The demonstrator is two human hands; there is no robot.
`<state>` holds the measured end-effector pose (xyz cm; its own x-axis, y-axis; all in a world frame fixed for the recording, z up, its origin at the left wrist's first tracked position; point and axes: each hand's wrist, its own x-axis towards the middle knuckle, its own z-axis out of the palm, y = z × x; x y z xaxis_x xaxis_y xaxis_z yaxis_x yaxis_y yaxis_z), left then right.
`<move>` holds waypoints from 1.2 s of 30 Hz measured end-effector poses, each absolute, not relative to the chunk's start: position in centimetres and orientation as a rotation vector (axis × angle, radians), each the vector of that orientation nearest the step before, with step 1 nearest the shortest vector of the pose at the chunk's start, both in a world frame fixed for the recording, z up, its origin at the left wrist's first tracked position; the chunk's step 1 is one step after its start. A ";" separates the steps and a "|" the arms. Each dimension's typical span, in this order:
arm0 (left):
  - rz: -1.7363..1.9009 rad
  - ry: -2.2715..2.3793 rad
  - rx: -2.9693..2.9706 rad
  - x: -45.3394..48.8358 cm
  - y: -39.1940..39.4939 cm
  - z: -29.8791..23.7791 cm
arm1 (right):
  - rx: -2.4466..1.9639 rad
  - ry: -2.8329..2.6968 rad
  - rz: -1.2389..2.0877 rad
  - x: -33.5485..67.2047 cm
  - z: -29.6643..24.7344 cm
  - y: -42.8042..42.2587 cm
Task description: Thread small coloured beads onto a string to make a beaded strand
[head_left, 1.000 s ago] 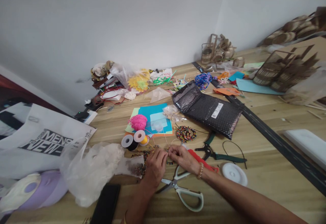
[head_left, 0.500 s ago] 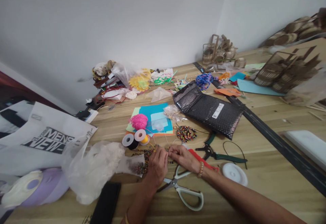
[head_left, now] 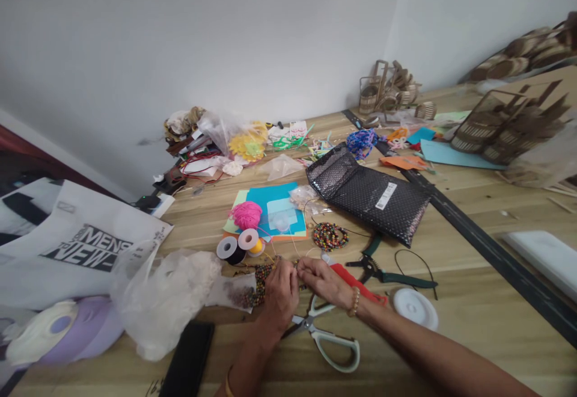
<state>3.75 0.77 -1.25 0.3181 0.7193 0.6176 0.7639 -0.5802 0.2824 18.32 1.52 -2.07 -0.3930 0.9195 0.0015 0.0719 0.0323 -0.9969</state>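
My left hand [head_left: 282, 293] and my right hand [head_left: 321, 278] meet over the table with fingertips pinched close together. Between them runs a thin cord with small dark beads, mostly hidden by the fingers. Multicoloured beads [head_left: 261, 278] lie against my left hand, some spilling from a small clear bag [head_left: 234, 290]. Just beyond the hands is a coiled bead strand [head_left: 330, 237]. White-handled scissors [head_left: 308, 323] lie open below my right wrist. A red-handled tool [head_left: 358, 283] lies beside that wrist.
Nearby are thread spools [head_left: 247, 241], pink yarn [head_left: 246, 215], blue paper [head_left: 270, 197], green-handled pliers [head_left: 396, 279] and a white spool [head_left: 415, 308]. A black bubble mailer [head_left: 378, 195] lies behind. At left stand plastic bags [head_left: 169, 301]; a black phone-like slab [head_left: 187, 358] is in front.
Both hands stay pinched together in nearly the same place. My left hand and forearm have shifted very slightly to the right.
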 end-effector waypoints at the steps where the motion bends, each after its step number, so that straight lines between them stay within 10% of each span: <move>1: -1.143 -1.427 -2.503 3.8 0.8 -1.3 | -1.029 -1.567 1.451 18.3 -2.1 1.5; 18: -1.563 -2.263 -2.802 3.1 1.4 0.1 | -0.997 -1.381 1.547 17.7 -3.3 1.7; 36: -1.110 -1.734 -2.844 2.7 1.2 0.1 | -1.028 -1.464 1.488 17.9 -2.9 1.4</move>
<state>2.71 1.19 0.06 0.3355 0.8874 0.3163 0.6590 -0.4610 0.5943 17.88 1.42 -2.87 -0.3573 0.9338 -0.0185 0.0034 -0.0185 -0.9998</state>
